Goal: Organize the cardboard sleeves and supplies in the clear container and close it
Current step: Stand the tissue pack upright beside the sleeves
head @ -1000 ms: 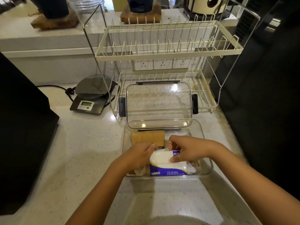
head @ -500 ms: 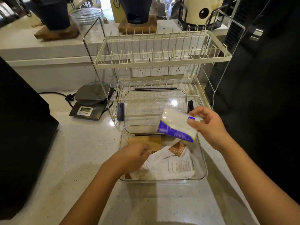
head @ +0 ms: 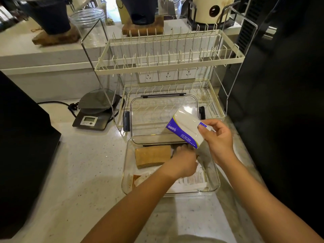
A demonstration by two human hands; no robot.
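The right hand (head: 219, 139) pinches 1 end of the white-and-purple tissue pack (head: 185, 129) between thumb and fingers (head: 203, 128), holding it tilted in the air above the far rim of the clear container (head: 214, 172), most likely to keep it out of the way while the space beneath is sorted. Below and just left of those fingers, the left hand (head: 182, 163) reaches down into the container, its fingertips hidden near the far wall, so I cannot tell whether they are curled around anything or merely pushing. Touching the left side of that hand lies the stack of brown cardboard sleeves (head: 152, 156), flat against the far left corner, a placement that seems meant to free the middle. Under the wrist, white paper packets (head: 191, 179) spread loosely over the floor of the container. Beyond both hands, the clear lid (head: 163, 113) stands propped open against the lower tier of the dish rack (head: 168, 67), so closing is not yet possible. The container sits on the pale bench (head: 87, 172), near a kitchen scale (head: 94, 113).
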